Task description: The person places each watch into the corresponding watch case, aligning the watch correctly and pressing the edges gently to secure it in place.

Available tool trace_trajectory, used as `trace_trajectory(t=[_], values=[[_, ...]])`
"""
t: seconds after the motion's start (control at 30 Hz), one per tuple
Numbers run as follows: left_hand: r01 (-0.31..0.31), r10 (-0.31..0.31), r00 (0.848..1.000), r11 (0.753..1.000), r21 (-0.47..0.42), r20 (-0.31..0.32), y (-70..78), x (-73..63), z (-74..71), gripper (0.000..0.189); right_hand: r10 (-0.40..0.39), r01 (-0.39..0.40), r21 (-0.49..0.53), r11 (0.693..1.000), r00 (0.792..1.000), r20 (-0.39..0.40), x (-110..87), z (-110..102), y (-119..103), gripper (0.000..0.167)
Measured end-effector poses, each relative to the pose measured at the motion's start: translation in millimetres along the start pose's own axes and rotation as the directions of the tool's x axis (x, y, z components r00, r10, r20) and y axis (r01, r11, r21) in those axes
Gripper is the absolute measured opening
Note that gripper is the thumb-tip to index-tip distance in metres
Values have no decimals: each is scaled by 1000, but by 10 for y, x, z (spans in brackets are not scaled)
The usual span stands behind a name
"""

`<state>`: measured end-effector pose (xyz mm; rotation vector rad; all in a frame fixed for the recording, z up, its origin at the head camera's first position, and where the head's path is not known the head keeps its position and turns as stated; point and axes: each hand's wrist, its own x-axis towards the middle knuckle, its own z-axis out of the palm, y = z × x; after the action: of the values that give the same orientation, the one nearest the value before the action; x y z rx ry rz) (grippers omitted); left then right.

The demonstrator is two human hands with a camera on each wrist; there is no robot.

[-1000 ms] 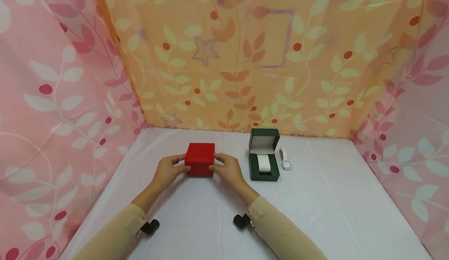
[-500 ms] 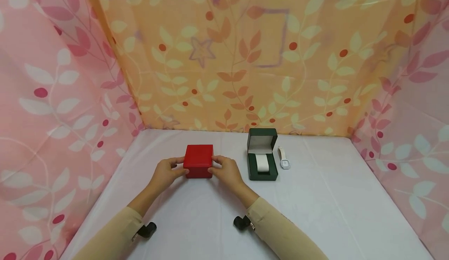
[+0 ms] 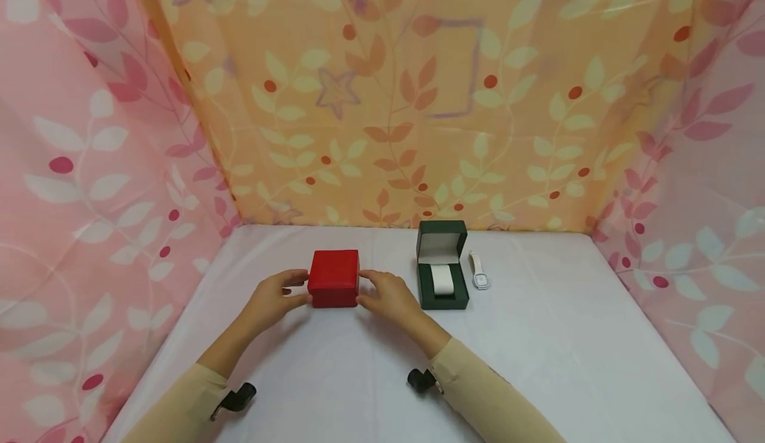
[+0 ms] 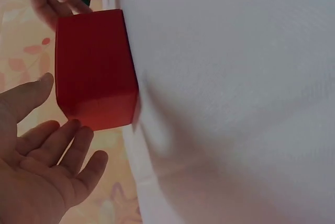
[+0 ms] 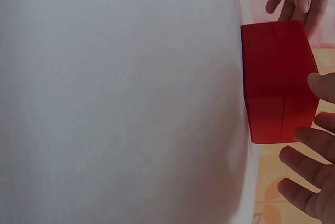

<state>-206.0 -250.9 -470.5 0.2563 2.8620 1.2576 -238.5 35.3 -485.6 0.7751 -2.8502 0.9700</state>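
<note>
A closed red box (image 3: 333, 278) sits on the white-covered table, left of the middle in the head view. At its left side my left hand (image 3: 270, 303) is spread, thumb and fingers apart; in the left wrist view the thumb stands off the box, with fingertips close by its side. On the other side my right hand (image 3: 391, 299) has its fingers loosely spread, with thumb and fingertips right at the box's edge. In the right wrist view a seam runs across the red box (image 5: 275, 77). Neither hand is curled round it.
To the right stands an open green watch box (image 3: 425, 290) with a white cushion (image 3: 442, 279) inside. A white-strapped watch (image 3: 481, 279) lies beside it. Patterned cloth (image 3: 358, 97) walls the back and both sides of the table (image 3: 538, 350).
Both hands have loosened from the red box, the left one drawing slightly away to the left. The head view has shifted a little; the green box and watch stay put.
</note>
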Motion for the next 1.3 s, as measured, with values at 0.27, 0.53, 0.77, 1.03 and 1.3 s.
trace_trajectory(t=[0.27,0.53,0.77,1.03,1.3], values=[[-58,62,996,995,79,-58,178,-80,-28,59,-86,87,-130,988,996,10,-147,-215,17,51],[-121,131,988,985,119,-77,390,-115,39,60,-214,198,-234,952,976,-41,-273,-372,151,41],[-213,220,973,973,93,-67,512,-117,156,57,-278,236,-291,927,954,-113,-402,-492,296,35],[-266,274,961,953,146,-32,609,-141,371,56,-360,275,-381,883,917,-170,-615,-637,522,33],[-294,297,955,941,169,9,880,-28,634,57,-336,239,-383,892,918,-211,-764,-822,706,32]])
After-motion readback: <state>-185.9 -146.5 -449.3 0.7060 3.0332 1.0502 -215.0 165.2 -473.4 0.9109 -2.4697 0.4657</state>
